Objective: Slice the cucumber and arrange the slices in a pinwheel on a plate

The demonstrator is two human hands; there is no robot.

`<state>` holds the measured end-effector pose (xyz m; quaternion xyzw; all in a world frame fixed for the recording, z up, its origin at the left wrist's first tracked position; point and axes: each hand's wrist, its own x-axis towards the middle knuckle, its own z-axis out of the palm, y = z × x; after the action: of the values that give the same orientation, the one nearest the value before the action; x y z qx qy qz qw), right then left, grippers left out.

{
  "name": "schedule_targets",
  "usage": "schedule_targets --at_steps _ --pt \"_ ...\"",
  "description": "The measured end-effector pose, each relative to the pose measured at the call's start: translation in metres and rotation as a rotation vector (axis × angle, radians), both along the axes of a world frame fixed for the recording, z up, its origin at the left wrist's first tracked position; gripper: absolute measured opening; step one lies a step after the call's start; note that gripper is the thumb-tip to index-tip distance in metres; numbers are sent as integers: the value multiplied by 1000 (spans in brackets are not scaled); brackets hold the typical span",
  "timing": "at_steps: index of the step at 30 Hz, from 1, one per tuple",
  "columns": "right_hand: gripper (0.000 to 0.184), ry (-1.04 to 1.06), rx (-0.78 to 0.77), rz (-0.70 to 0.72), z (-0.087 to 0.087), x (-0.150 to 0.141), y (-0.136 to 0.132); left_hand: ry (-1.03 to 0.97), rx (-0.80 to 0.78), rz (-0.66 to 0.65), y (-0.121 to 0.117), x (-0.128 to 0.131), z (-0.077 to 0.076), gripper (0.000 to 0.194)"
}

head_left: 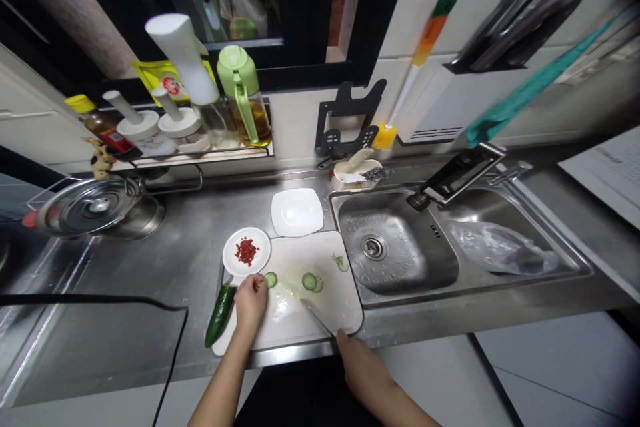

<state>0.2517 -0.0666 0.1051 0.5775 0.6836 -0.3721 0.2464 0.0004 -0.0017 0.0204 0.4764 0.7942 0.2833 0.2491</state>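
Observation:
My left hand (251,301) is over the left part of the white cutting board (293,333), fingers pinched at the edge of a cucumber slice (271,279). In my right hand (361,361), at the board's front right, is a knife (319,318); its blade lies low over the board, pointing away and left. Beyond the tip, a couple of overlapping cucumber slices (309,281) lie flat. A large dark green piece of cucumber (220,315) rests at the board's left edge, beside my left hand. Pale green scraps (341,261) sit at the far right corner.
A round plate (231,265) with chopped red pieces (246,251) touches the board's far left. Behind is a white square plate (297,212). To the right lies the sink (400,267); a lidded pot (135,217) and a black cable (180,333) are left. Bottles (247,107) stand on a shelf.

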Motion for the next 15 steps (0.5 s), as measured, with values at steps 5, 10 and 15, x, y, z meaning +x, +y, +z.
schedule_targets --at_steps 5,10,15 --pt "65 -25 -7 3 5 -2 2 82 41 -70 -3 -2 -6 19" --pt "64 -16 13 -18 7 -3 2 62 75 -157 1 12 0 21" --pt "61 -23 34 -11 4 -3 -1 -41 -43 -359 16 52 9 18"
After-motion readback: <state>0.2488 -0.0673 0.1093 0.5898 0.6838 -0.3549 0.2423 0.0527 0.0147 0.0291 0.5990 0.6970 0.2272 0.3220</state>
